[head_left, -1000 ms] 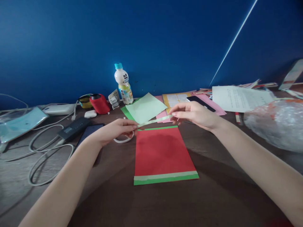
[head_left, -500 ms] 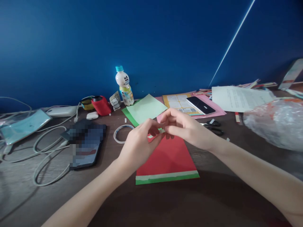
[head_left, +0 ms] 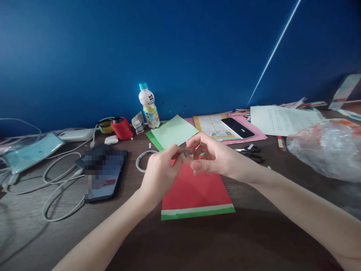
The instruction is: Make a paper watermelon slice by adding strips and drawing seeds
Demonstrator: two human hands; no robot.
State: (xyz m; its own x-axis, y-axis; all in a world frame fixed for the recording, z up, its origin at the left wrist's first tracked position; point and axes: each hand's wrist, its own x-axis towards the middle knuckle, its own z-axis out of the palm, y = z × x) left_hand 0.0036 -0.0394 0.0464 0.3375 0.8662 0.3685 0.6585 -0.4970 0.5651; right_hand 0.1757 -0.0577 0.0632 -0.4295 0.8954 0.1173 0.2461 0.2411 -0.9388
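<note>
One pale strip (head_left: 185,158) loops above a red sheet (head_left: 197,190) on the desk (head_left: 203,244), pinched by the left hand (head_left: 160,174); the right hand's (head_left: 216,157) fingers curl half-open at it, grip unclear. Near-edge bands (head_left: 197,213) appear done; the strip isn't yet on the sheet.

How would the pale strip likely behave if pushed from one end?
The strip would probably buckle, as it curves between the left hand and right hand. It looks narrow and thin, so it is likely very light and may crease easily.
</note>
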